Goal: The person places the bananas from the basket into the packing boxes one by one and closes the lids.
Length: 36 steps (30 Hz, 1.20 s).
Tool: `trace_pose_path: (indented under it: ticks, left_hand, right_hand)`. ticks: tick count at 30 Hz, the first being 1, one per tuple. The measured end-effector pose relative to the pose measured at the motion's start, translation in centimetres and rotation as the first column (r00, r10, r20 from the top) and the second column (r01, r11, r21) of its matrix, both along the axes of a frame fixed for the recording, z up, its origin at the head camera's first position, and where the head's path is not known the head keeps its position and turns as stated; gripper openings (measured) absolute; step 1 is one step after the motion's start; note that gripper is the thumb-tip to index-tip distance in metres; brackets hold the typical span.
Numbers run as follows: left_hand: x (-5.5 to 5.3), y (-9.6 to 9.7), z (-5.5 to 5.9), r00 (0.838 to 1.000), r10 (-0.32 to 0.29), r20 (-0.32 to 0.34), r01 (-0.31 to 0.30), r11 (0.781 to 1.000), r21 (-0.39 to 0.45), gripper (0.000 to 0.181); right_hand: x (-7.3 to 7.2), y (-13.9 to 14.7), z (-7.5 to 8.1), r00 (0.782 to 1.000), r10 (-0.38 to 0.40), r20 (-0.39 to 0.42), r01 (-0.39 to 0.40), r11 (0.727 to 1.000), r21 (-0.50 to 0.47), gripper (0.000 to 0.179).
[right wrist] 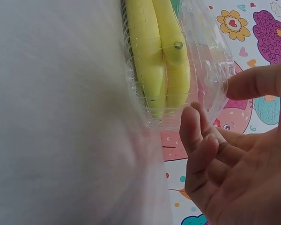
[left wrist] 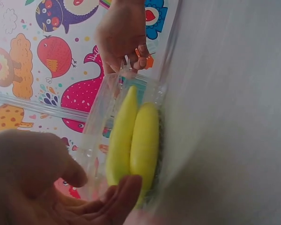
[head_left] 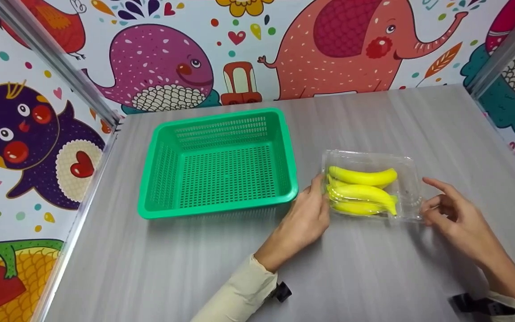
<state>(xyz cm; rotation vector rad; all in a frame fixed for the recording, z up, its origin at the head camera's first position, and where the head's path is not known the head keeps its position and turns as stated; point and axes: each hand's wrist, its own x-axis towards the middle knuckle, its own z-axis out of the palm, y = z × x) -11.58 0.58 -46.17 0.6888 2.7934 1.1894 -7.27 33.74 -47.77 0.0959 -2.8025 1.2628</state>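
Several yellow bananas (head_left: 365,192) lie side by side in a clear plastic box (head_left: 407,172) on the table; reflections cross over them. At the box's left end my left hand (head_left: 306,214) holds it, and in the left wrist view the thumb and fingers of that hand (left wrist: 42,183) reach round the near end. My right hand (head_left: 463,219) is at the box's right end, its fingertips touching the near corner. The index finger is stretched out and the others are loosely bent, as the right wrist view shows for this hand (right wrist: 243,154).
A green perforated plastic basket (head_left: 291,165) stands to the left of the box, close to my left hand. Panels with cartoon animals (head_left: 342,67) wall in the back and sides of the grey wood-grain table (head_left: 195,268).
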Motion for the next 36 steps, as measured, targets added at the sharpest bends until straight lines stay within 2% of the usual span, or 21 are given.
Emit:
trace_pose_path:
  ticks: [4, 9, 16, 26, 30, 36]
  left_hand:
    - [-0.1, 0.0, -0.4, 0.999, 0.011, 0.049, -0.014, 0.997, 0.074, 0.051]
    - [-0.3, 0.2, -0.8, 0.994, 0.027, 0.108, -0.040, 0.992, 0.121, 0.053]
    - [-0.3, 0.1, -1.3, 0.977, 0.026, 0.212, -0.068, 0.979, 0.190, 0.056]
    - [-0.5, -0.4, -1.8, 0.962, 0.006, 0.274, -0.088, 0.954, 0.288, 0.061]
    - [-0.5, -0.5, -1.8, 0.957, 0.006, 0.288, -0.094, 0.951, 0.293, 0.063]
    - [-0.5, -0.5, -1.7, 0.962, 0.002, 0.272, -0.081, 0.957, 0.279, 0.064]
  right_hand:
    - [-0.1, -0.3, -0.1, 1.000, 0.022, 0.016, -0.022, 1.000, 0.006, 0.070]
    - [0.0, -0.4, -0.3, 0.999, 0.034, 0.030, -0.034, 0.999, -0.016, 0.073]
    - [0.3, -0.6, -0.5, 0.997, 0.020, 0.078, -0.016, 0.999, -0.048, 0.076]
    - [0.2, -0.6, -0.5, 0.996, -0.003, 0.094, 0.008, 0.999, -0.052, 0.076]
    - [0.0, -0.5, -0.7, 0.996, -0.008, 0.085, 0.012, 0.998, -0.056, 0.076]
    - [0.0, -0.6, -0.8, 0.997, -0.012, 0.074, 0.017, 0.997, -0.073, 0.077]
